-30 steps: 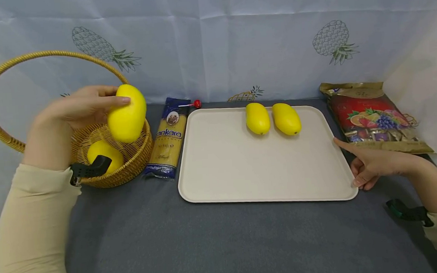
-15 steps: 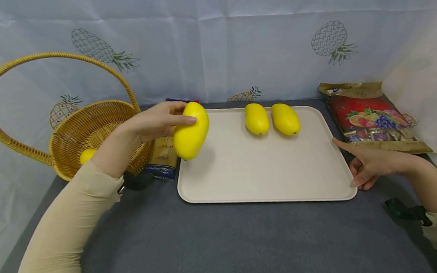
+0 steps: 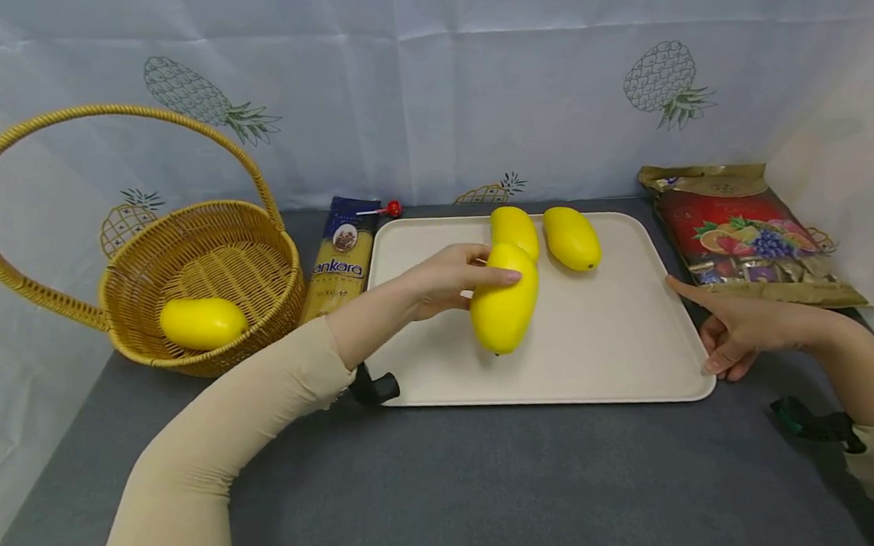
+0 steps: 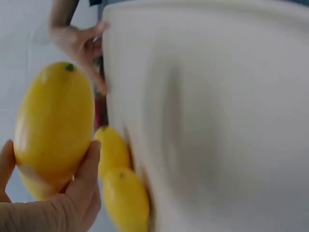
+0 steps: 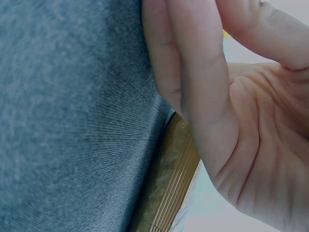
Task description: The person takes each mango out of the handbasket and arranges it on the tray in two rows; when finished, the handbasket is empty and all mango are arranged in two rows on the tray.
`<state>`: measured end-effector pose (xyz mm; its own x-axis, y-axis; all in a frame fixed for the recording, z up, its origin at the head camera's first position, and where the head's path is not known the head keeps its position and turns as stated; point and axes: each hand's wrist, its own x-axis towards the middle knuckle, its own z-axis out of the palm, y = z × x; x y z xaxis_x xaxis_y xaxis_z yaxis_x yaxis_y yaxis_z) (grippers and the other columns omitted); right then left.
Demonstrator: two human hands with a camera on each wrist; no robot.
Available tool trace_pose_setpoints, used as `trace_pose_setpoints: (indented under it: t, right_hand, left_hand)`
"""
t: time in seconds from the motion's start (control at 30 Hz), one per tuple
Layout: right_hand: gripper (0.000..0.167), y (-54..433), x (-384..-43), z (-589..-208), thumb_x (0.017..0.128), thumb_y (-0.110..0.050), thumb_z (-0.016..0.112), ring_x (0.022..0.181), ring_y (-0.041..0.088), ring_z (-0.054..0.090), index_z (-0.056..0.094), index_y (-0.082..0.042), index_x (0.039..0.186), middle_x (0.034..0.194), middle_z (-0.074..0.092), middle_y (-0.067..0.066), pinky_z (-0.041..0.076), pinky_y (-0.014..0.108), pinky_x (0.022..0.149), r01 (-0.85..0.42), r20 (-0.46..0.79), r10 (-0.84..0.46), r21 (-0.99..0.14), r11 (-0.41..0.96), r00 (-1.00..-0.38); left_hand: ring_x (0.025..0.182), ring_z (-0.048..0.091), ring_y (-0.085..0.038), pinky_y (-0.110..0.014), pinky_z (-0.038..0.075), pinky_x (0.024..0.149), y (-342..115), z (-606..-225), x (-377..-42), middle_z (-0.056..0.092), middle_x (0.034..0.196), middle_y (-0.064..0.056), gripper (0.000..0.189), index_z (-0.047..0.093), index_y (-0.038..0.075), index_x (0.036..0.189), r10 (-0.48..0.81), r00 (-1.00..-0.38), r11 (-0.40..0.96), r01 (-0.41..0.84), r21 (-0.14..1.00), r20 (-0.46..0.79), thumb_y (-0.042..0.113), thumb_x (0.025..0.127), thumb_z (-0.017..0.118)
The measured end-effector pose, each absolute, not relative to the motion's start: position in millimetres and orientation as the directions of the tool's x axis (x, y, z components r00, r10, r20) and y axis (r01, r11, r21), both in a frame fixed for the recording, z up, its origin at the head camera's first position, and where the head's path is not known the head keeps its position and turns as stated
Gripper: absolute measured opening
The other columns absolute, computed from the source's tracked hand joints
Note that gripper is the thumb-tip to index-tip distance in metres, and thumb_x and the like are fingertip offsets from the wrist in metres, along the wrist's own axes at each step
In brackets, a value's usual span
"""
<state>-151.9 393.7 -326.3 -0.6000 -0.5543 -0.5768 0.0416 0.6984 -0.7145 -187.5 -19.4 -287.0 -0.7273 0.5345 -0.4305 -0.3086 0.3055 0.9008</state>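
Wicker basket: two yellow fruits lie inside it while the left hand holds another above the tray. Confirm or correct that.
Wrong count: the wicker basket has just one yellow fruit inside, as the head view shows. The rest stands: the left hand holds another fruit above the tray.

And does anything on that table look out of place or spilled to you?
Nothing looks spilled or visibly damaged. The one mild oddity is the red lollipop by the far left corner of the tray: it lies loose, its stick overlapping the dark end of the pasta packet.
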Motion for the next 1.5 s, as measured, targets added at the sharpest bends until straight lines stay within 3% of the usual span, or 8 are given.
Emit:
trace_pose_setpoints:
  t: [0.23, 0.47, 0.6, 0.73, 0.83, 1.03, 1.3, 1.5]
  right_hand:
    - [0.123, 393.9, -152.8, -327.3, 0.088, -0.014, 0.073, 0.063, 0.018, 0.064, -0.033, -0.014, 0.149, 0.078, 0.059, 0.010, 0.062, 0.038, 0.060, 0.032, -0.577, -0.552, -0.708, 0.705, -0.603]
    - [0.123, 393.1, -153.8, -327.6, 0.087, -0.015, 0.073, 0.063, 0.018, 0.064, -0.034, -0.012, 0.149, 0.078, 0.060, 0.009, 0.062, 0.038, 0.060, 0.035, -0.583, -0.547, -0.703, 0.711, -0.601]
    - [0.123, 393.1, -154.0, -327.7, 0.088, -0.015, 0.073, 0.062, 0.020, 0.064, -0.033, -0.012, 0.149, 0.078, 0.060, 0.009, 0.062, 0.039, 0.061, 0.036, -0.583, -0.548, -0.704, 0.709, -0.601]
    - [0.123, 394.4, -154.7, -328.4, 0.088, -0.015, 0.073, 0.062, 0.020, 0.064, -0.033, -0.012, 0.149, 0.079, 0.060, 0.010, 0.062, 0.039, 0.061, 0.035, -0.582, -0.551, -0.706, 0.707, -0.598]
    - [0.122, 395.5, -154.8, -329.0, 0.088, -0.015, 0.073, 0.062, 0.020, 0.065, -0.034, -0.012, 0.149, 0.079, 0.061, 0.010, 0.062, 0.039, 0.061, 0.037, -0.584, -0.553, -0.707, 0.707, -0.595]
    - [0.122, 395.4, -155.6, -329.6, 0.088, -0.016, 0.073, 0.062, 0.020, 0.064, -0.033, -0.013, 0.149, 0.078, 0.060, 0.010, 0.062, 0.038, 0.061, 0.032, -0.585, -0.547, -0.700, 0.713, -0.599]
    - [0.122, 395.1, -154.8, -328.9, 0.089, -0.015, 0.072, 0.063, 0.019, 0.064, -0.034, -0.012, 0.149, 0.079, 0.060, 0.009, 0.062, 0.038, 0.062, 0.032, -0.584, -0.555, -0.706, 0.708, -0.592]
    - [0.122, 395.3, -155.1, -328.5, 0.088, -0.015, 0.073, 0.063, 0.020, 0.065, -0.034, -0.013, 0.149, 0.080, 0.059, 0.010, 0.063, 0.038, 0.062, 0.042, -0.587, -0.551, -0.706, 0.707, -0.593]
  left_hand:
    - [0.114, 0.057, -0.021, -0.048, 0.047, 0.109, 26.0, -310.2, -179.2, 0.058, 0.131, -0.008, 0.057, 0.046, 0.009, 0.143, 0.514, -0.718, 0.234, -0.408, 0.882, -0.469, 0.025, 0.093, 0.069]
    - [0.089, 0.060, -0.016, -0.037, 0.053, 0.087, 65.1, -326.7, -175.2, 0.064, 0.097, -0.001, 0.035, 0.064, 0.002, 0.117, 0.509, -0.727, 0.170, -0.441, 0.881, -0.462, 0.025, 0.091, 0.072]
    - [0.083, 0.061, -0.015, -0.029, 0.054, 0.078, 78.8, -331.9, -176.2, 0.065, 0.090, -0.001, 0.035, 0.067, 0.000, 0.114, 0.485, -0.759, 0.161, -0.411, 0.897, -0.434, 0.027, 0.091, 0.072]
    - [0.079, 0.062, -0.015, -0.034, 0.059, 0.085, 86.2, -335.9, -177.5, 0.065, 0.086, -0.002, 0.033, 0.068, -0.001, 0.110, 0.438, -0.779, 0.150, -0.428, 0.891, -0.448, 0.026, 0.090, 0.074]
    - [0.079, 0.061, -0.016, -0.037, 0.059, 0.088, 89.9, -337.8, -177.1, 0.063, 0.084, -0.001, 0.032, 0.068, -0.001, 0.107, 0.429, -0.770, 0.156, -0.453, 0.878, -0.473, 0.025, 0.090, 0.074]
    - [0.075, 0.058, -0.016, -0.025, 0.049, 0.067, 95.2, -338.2, -171.4, 0.060, 0.083, -0.001, 0.030, 0.066, 0.000, 0.099, 0.409, -0.782, 0.213, -0.419, 0.883, -0.470, 0.026, 0.088, 0.076]
    - [0.061, 0.052, -0.014, -0.023, 0.044, 0.054, 95.5, -335.5, -164.0, 0.052, 0.076, 0.000, 0.035, 0.057, 0.005, 0.090, 0.376, -0.820, 0.315, -0.324, 0.892, -0.431, 0.032, 0.085, 0.079]
    - [0.055, 0.049, -0.015, -0.022, 0.043, 0.048, 93.2, -334.9, -164.3, 0.049, 0.074, 0.000, 0.036, 0.053, 0.008, 0.086, 0.386, -0.810, 0.339, -0.321, 0.884, -0.442, 0.033, 0.084, 0.079]
